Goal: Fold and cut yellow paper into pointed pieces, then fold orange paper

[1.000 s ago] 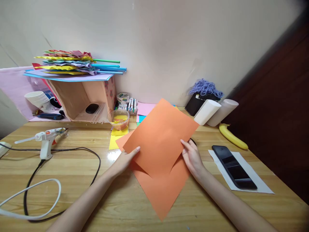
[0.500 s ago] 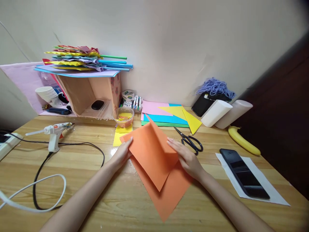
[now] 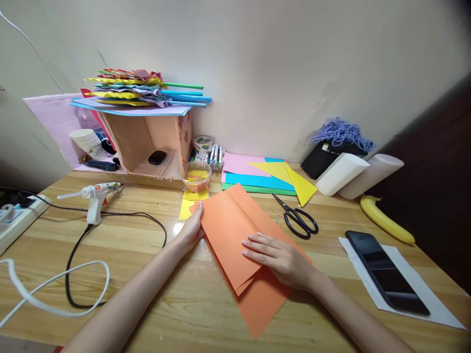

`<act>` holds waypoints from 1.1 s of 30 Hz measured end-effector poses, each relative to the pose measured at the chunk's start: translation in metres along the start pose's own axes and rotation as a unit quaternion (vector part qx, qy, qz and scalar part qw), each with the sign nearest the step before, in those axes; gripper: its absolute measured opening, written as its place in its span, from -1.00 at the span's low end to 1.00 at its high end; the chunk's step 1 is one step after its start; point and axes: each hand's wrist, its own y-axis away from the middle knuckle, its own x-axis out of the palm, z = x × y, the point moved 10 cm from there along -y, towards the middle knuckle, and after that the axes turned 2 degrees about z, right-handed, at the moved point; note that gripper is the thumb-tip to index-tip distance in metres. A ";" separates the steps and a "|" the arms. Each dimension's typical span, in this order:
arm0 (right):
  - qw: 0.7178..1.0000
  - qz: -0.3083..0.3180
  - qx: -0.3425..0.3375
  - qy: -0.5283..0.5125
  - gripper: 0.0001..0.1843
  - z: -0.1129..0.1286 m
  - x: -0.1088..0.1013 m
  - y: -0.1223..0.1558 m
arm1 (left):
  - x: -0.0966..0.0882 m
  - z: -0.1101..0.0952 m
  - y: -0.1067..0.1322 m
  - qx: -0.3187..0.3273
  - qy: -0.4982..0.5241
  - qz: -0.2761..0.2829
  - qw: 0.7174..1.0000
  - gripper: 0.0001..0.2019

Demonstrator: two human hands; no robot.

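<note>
A sheet of orange paper (image 3: 224, 228) lies at the middle of the table, partly folded over itself, with a lower orange layer (image 3: 259, 309) showing beneath and pointing towards me. At its left corner my left hand (image 3: 190, 229) pinches the paper, thumb on top and fingers hidden underneath. My right hand (image 3: 281, 257) rests on the upper layer with its fingers stretched out flat and covers part of the right side. Black-handled scissors (image 3: 296, 215) lie just beyond my right hand. Yellow paper pieces (image 3: 187, 208) sit behind my left hand.
A white glue gun (image 3: 96, 198) with its black cable stands at left, near a power strip (image 3: 18, 223). Behind are a clear tub (image 3: 196, 177), coloured sheets (image 3: 253, 181) and a box (image 3: 140, 142). To the right lie a phone (image 3: 386, 272) and a banana (image 3: 386, 219).
My right hand has moved from the paper's raised right edge down onto its upper layer, which now lies flatter. My left hand keeps its corner. The whole view has shifted slightly.
</note>
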 end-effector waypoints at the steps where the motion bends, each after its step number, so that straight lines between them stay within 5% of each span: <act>1: 1.000 -0.003 -0.005 -0.001 -0.53 0.002 0.000 0.000 | 0.001 0.000 0.000 -0.001 0.000 0.002 1.000 -0.60; 20: 0.996 0.018 -0.012 -0.090 -0.48 0.014 -0.004 -0.005 | -0.002 0.001 0.004 -0.008 -0.032 -0.013 0.999 -0.71; 24: 0.986 -0.050 0.028 -0.157 -0.43 0.003 -0.019 -0.005 | -0.005 -0.003 0.007 -0.012 -0.061 -0.036 0.997 -0.68; 26: 0.960 -0.137 0.148 -0.197 -0.40 -0.033 -0.035 -0.005 | 0.007 -0.017 0.012 0.002 -0.094 -0.016 0.995 -0.62; 29: 0.853 -0.258 0.337 -0.303 -0.33 -0.094 -0.056 -0.004 | 0.041 -0.059 0.024 0.073 -0.151 0.021 0.986 -0.60; 31: 0.790 -0.265 0.347 -0.431 -0.32 -0.111 -0.065 -0.027 | 0.067 -0.087 0.034 0.109 -0.187 0.039 0.976 -0.60; 33: 0.756 -0.229 0.309 -0.529 -0.44 -0.109 -0.077 -0.060 | 0.093 -0.112 0.044 0.143 -0.228 0.059 0.961 -0.61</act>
